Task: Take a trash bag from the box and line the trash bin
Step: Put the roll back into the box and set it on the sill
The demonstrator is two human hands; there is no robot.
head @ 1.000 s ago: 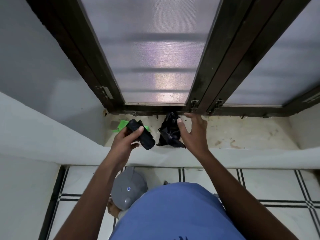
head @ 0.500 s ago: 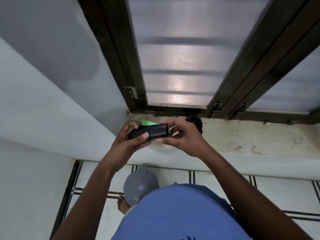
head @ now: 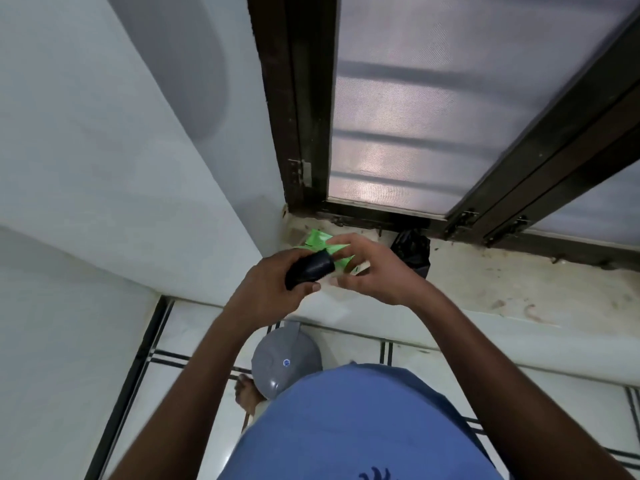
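The left hand (head: 273, 285) has its grip wrapped around a black trash bag roll (head: 309, 271), thumb underneath. The right hand (head: 372, 275) pinches the green box (head: 320, 242) just beside the roll — both raised over the ledge (head: 502, 285). A crumpled black bag (head: 412, 249) lies far right on the ledge. The grey trash bin (head: 285, 362) stands on the floor near the person's foot (head: 247, 393).
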